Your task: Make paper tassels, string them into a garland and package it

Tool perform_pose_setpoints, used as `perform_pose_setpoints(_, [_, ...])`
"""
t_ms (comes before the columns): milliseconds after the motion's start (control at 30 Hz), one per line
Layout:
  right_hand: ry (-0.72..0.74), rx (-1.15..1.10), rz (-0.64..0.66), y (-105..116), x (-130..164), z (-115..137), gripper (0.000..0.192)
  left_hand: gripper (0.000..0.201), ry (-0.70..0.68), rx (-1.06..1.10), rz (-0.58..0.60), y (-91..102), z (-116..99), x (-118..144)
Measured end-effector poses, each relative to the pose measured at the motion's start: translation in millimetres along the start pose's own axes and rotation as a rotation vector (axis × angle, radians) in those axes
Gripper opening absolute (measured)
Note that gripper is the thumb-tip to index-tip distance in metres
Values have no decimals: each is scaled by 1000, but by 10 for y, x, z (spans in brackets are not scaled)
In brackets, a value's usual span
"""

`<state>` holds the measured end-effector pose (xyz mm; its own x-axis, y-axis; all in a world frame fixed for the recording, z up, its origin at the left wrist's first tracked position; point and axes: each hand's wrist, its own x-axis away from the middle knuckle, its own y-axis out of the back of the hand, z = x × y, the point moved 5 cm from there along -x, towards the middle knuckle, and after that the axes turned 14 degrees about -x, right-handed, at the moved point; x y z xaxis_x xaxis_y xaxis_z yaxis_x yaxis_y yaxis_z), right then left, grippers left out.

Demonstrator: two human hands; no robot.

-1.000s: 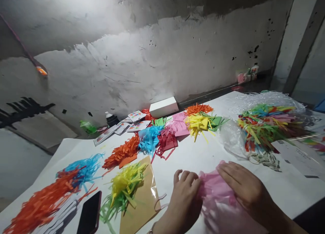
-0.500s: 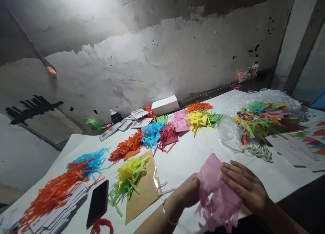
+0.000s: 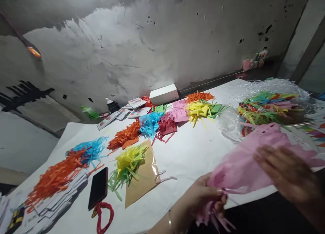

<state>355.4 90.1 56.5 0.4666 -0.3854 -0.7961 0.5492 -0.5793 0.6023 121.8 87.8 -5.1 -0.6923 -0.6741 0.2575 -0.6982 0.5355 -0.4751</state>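
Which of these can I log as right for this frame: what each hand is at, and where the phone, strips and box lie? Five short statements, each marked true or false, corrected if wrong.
1. The left hand grips the pink paper. True.
2. A red cord lies by the near end of the phone. True.
3. The right hand holds the phone. False: the right hand is up at the pink paper, blurred.
4. The yellow and green strips lie partly on the brown sheet. True.
5. The white box stands between the two hands. False: the white box is at the far side, by the wall.
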Motion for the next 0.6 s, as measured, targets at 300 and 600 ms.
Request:
perform_pose_setpoints(300, [-18,-422,252,-1274,220,1103,43,43,-58,-1293,-933,1207,-217,1421])
perform_pose_setpoints(600, [-7,-507,354,-1185,267,1100,37,10,-482,-1785,-608,332,368,658])
